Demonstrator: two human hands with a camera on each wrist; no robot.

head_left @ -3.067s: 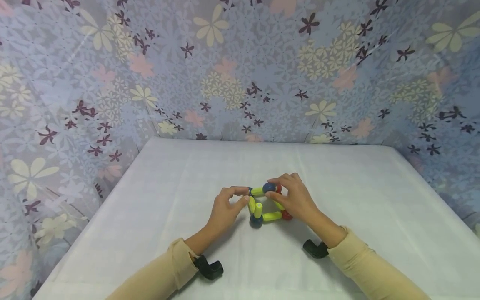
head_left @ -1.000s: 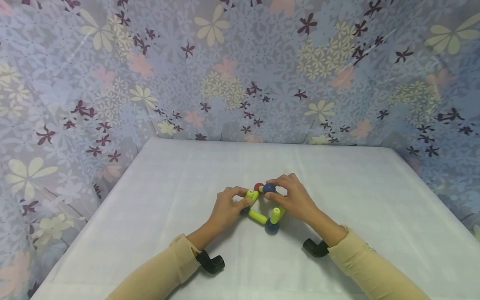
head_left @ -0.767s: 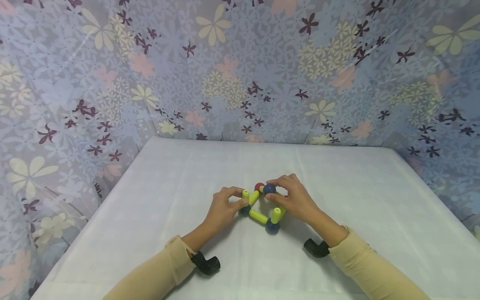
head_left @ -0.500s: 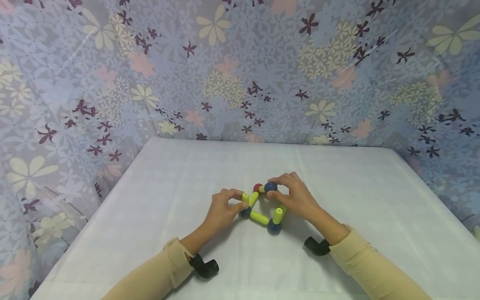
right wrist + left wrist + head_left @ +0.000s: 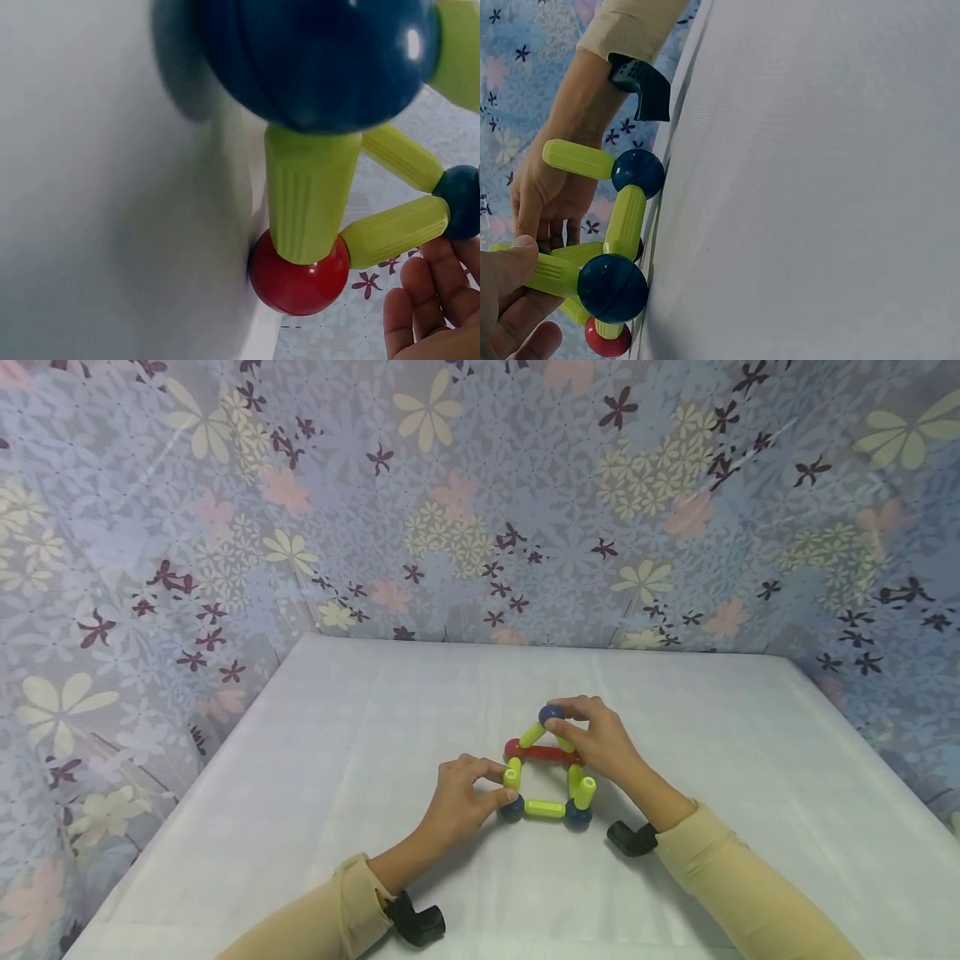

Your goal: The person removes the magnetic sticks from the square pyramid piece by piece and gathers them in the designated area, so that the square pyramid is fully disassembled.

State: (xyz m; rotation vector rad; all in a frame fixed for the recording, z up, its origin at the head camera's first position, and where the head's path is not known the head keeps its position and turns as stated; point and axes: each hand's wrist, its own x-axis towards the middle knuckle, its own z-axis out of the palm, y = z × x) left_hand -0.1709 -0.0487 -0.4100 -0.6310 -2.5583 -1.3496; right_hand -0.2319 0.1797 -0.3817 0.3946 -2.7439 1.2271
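Note:
A toy frame of yellow-green sticks and balls stands on the white table, centre of the head view. My left hand (image 5: 463, 797) pinches the upright stick (image 5: 512, 777) on its front-left blue ball (image 5: 511, 811), thumb and index around it; the left wrist view shows this stick (image 5: 553, 275) too. At the back, my right hand (image 5: 606, 742) grips the raised blue ball (image 5: 551, 715), from which two sticks slope down. A red stick (image 5: 547, 752) joins the left red ball (image 5: 513, 749) to the right one, partly covered by my right fingers. Another upright stick (image 5: 585, 792) tops the front-right blue ball (image 5: 578, 815).
White cloth covers the table (image 5: 390, 710), and a flowered curtain (image 5: 480, 510) hangs behind and beside it. Dark curved wrist mounts stick out at the left cuff (image 5: 420, 924) and the right cuff (image 5: 630, 838).
The frame has turned so a straight side faces front, and the red stick has come into view. My right hand moved back with its blue ball; my left hand moved right and nearer.

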